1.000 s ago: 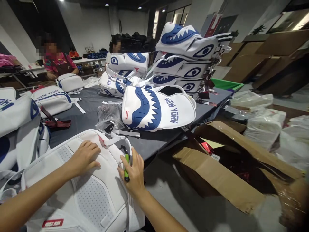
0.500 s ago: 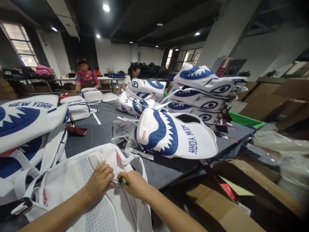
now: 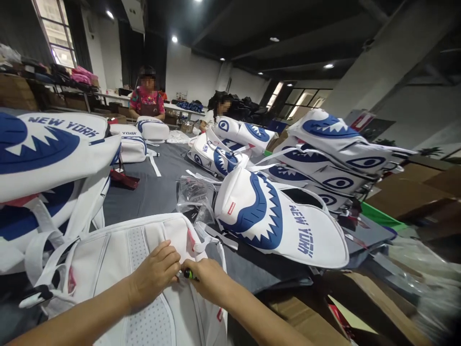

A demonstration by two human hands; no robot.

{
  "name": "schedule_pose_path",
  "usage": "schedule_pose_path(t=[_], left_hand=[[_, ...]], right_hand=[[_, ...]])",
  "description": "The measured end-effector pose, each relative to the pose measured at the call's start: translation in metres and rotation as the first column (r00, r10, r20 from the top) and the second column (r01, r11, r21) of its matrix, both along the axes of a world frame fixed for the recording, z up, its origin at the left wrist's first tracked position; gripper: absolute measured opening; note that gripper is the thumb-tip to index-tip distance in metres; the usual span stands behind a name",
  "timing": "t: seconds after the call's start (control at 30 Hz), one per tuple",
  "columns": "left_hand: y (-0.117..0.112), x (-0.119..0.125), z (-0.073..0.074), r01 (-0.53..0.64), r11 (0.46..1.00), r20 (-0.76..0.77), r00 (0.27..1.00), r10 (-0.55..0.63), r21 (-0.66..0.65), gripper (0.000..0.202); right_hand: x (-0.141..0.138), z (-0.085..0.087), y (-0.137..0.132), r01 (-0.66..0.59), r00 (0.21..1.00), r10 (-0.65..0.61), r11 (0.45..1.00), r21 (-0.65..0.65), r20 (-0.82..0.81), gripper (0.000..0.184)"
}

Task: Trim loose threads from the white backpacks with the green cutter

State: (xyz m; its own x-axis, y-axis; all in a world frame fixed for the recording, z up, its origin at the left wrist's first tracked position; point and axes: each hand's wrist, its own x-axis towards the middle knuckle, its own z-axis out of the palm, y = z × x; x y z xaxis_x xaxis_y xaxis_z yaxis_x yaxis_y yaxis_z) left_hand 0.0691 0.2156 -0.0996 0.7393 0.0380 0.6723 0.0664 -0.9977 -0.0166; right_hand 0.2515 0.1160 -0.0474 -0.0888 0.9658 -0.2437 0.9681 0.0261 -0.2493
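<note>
A white backpack (image 3: 118, 259) lies back side up at the near edge of the grey table (image 3: 158, 190). My left hand (image 3: 154, 275) rests on its upper panel with fingers curled and pinching at the fabric. My right hand (image 3: 209, 278) is closed around a small green and black tool (image 3: 188, 274), whose tip meets the left fingers on the backpack. A white strap loop (image 3: 201, 242) rises just beyond both hands.
A shark-mouth backpack (image 3: 277, 221) lies behind the hands, beside crumpled clear plastic (image 3: 194, 194). More stacked bags stand right (image 3: 334, 158) and left (image 3: 46, 158). Two people sit at the far end. Cardboard boxes (image 3: 363, 307) lie on the floor at right.
My hands came together: the left slid toward the right and now pinches where the tool tip is. My view lifted and swung left, so more of the room shows.
</note>
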Motion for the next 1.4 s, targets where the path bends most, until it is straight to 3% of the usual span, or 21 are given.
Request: schedule_pose_path(t=[0.07, 0.17, 0.37, 0.43, 0.6, 0.67, 0.7, 0.77, 0.83, 0.9, 0.97, 1.2, 1.3, 1.4], left_hand=[[0.0, 0.001, -0.002, 0.004, 1.0, 0.009, 1.0, -0.004, -0.018, 0.015], [0.0, 0.001, -0.004, 0.01, 0.999, 0.017, 1.0, -0.009, -0.037, 0.01], [0.0, 0.001, -0.003, 0.044, 0.985, -0.005, 0.999, -0.045, -0.167, 0.02], [-0.001, 0.001, -0.003, 0.06, 0.983, -0.007, 0.998, -0.062, -0.176, 0.021], [-0.002, -0.005, 0.008, 0.073, 0.985, 0.082, 0.995, -0.06, -0.156, 0.025], [0.005, -0.009, 0.02, -0.028, 0.994, 0.224, 0.973, 0.051, -0.105, 0.033], [0.011, -0.012, 0.026, -0.137, 0.985, 0.292, 0.943, 0.163, -0.107, 0.038], [0.028, -0.016, 0.036, -0.394, 0.899, 0.32, 0.841, 0.437, -0.194, 0.044], [0.045, -0.019, 0.04, -0.56, 0.78, 0.184, 0.766, 0.616, -0.28, 0.039], [0.057, -0.02, 0.038, -0.613, 0.729, 0.032, 0.758, 0.651, -0.304, 0.029], [0.062, -0.02, 0.034, -0.617, 0.721, -0.04, 0.767, 0.64, -0.315, 0.026], [0.057, -0.021, 0.031, -0.585, 0.729, -0.006, 0.782, 0.624, -0.355, 0.027], [0.054, -0.022, 0.035, -0.562, 0.739, -0.004, 0.797, 0.604, -0.371, 0.026], [0.05, -0.024, 0.038, -0.562, 0.732, 0.015, 0.79, 0.613, -0.385, 0.027]], right_hand=[[0.0, 0.0, -0.001, -0.125, 0.976, 0.123, 0.992, 0.002, 0.178, 0.024], [-0.002, 0.0, -0.004, -0.24, 0.925, 0.237, 0.97, -0.027, 0.298, 0.02], [-0.004, -0.013, -0.01, -0.31, 0.859, 0.235, 0.946, 0.098, 0.455, 0.018], [-0.003, -0.017, -0.011, -0.363, 0.84, 0.219, 0.907, 0.213, 0.497, 0.012], [0.009, -0.027, -0.01, -0.526, 0.801, 0.275, 0.748, 0.404, 0.532, 0.003], [0.017, -0.033, -0.008, -0.573, 0.795, 0.303, 0.662, 0.484, 0.526, 0.008], [0.022, -0.036, -0.006, -0.594, 0.791, 0.32, 0.609, 0.527, 0.521, 0.011], [0.029, -0.042, -0.003, -0.623, 0.78, 0.358, 0.512, 0.591, 0.513, 0.018], [0.034, -0.045, 0.001, -0.637, 0.771, 0.382, 0.468, 0.613, 0.51, 0.024], [0.036, -0.046, 0.004, -0.64, 0.768, 0.381, 0.465, 0.611, 0.514, 0.026], [0.036, -0.047, 0.005, -0.632, 0.775, 0.365, 0.474, 0.613, 0.516, 0.025], [0.032, -0.053, -0.001, -0.534, 0.846, 0.33, 0.504, 0.679, 0.42, 0.022], [0.023, -0.044, 0.008, -0.437, 0.9, 0.245, 0.485, 0.758, 0.362, 0.018], [0.005, -0.025, 0.037, -0.404, 0.914, 0.158, 0.435, 0.805, 0.373, 0.016]])
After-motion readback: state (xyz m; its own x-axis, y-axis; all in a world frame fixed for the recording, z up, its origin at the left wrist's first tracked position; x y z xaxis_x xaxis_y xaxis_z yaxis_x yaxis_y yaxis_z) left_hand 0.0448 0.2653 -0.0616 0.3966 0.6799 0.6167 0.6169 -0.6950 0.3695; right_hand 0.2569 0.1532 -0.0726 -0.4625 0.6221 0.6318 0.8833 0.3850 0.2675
